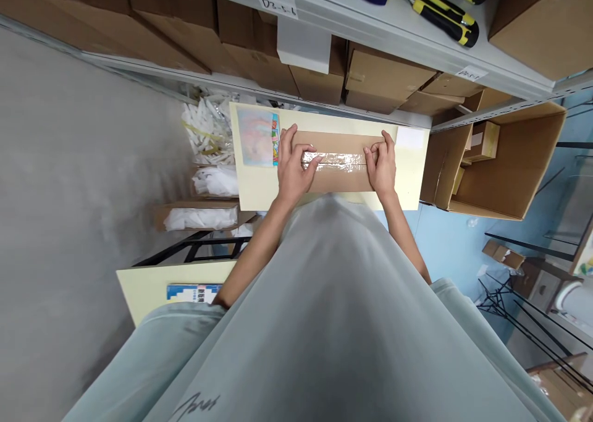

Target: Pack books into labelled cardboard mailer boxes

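A flat, narrow cardboard box (338,142) lies on the pale yellow tabletop (254,190), close to my body. Shiny clear tape (340,159) runs lengthwise along the seam on its top. My left hand (295,170) grips the box's left end, its thumb and a bent finger on the top by the tape. Around the right end curls my right hand (382,168), thumb resting on top near the tape's end. Beside my left hand is a plastic packet (254,136) with a colourful strip. A white paper slip (410,138) lies to the right of my right hand.
Above the table, a metal shelf (370,33) holds yellow-black utility knives (440,20) and cardboard boxes. A large open carton (523,162) stands at the right with smaller boxes inside. White packing material (210,128) fills the left side. A second table (139,286) is at lower left.
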### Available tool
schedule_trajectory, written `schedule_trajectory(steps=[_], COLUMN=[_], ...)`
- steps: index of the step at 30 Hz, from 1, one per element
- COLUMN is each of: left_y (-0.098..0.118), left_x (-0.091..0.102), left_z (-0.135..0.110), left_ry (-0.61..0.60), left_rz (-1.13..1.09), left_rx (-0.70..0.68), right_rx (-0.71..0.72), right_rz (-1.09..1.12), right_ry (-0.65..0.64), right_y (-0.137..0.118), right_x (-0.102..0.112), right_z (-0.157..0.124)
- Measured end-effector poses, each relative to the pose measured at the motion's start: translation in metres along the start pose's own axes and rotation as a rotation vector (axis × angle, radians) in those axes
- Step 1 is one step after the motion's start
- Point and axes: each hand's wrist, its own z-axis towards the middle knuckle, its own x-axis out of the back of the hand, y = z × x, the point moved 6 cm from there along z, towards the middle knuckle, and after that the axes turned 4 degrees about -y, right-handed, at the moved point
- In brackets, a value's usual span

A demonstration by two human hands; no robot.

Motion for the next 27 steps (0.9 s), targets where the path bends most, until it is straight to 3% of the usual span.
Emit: schedule_trajectory(steps=[9,13,17,20,24,27], left_y=[-0.027,-0.027,-0.028,-0.04,-0.065,-0.073], left_x=[-0.01,-0.011,-0.008,-0.01,-0.027,-0.045], left_z=[0.009,0.015,0.031,0.05,0.065,0.058], left_ry=[0.081,0.098,0.101,0.091,0.058,0.064], left_rz=[-0.136,-0.165,-0.187,-0.233,-0.236,-0.201], left_rx=[-0.121,-0.151,-0.184,-0.216,-0.196,-0.187], right_rx=[0.087,0.092,0.067,0.058,-0.02,-0.121], right_rz=[0.126,0.147,0.15,0.134,0.053,0.069], right_ry=[0.045,0.041,0.055,0.069,0.028,-0.003], right_y=[0.015,0.018,0.015,0.01,0.017,0.035], right_x=[-0.007,-0.007,-0.009,-0.017,-0.04,-0.052], right_z=[0.006,0.011,0.018,0.03,0.043,0.04])
